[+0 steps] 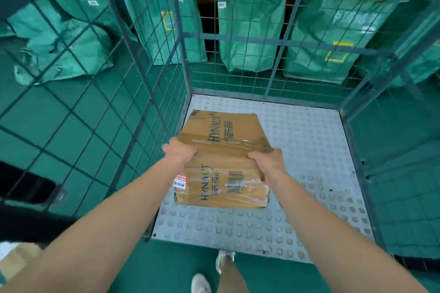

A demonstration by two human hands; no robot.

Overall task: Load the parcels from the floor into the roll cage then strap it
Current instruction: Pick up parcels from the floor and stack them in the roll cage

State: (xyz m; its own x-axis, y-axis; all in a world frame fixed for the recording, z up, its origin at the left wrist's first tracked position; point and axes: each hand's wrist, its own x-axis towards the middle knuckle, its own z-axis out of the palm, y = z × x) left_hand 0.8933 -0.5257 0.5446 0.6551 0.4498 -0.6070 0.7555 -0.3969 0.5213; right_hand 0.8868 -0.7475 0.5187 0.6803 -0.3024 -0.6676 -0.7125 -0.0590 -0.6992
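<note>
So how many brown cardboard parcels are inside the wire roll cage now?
1: the taped brown cardboard parcel, gripped by left hand and right hand, over the left of the grey studded cage floor.

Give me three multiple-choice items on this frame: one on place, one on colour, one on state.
1. Where is the cardboard box?
A. Over the roll cage's studded floor plate
B. Inside a sack
C. On a shelf

2. What colour are the sacks behind the cage?
A. Red
B. Green
C. White

3. How are the box's flaps?
A. Open
B. Torn off
C. Taped shut

Answers:
1 A, the plate shows beneath and beside it, inside the mesh walls.
2 B, every sack is green.
3 C, clear tape crosses the closed top.
</note>
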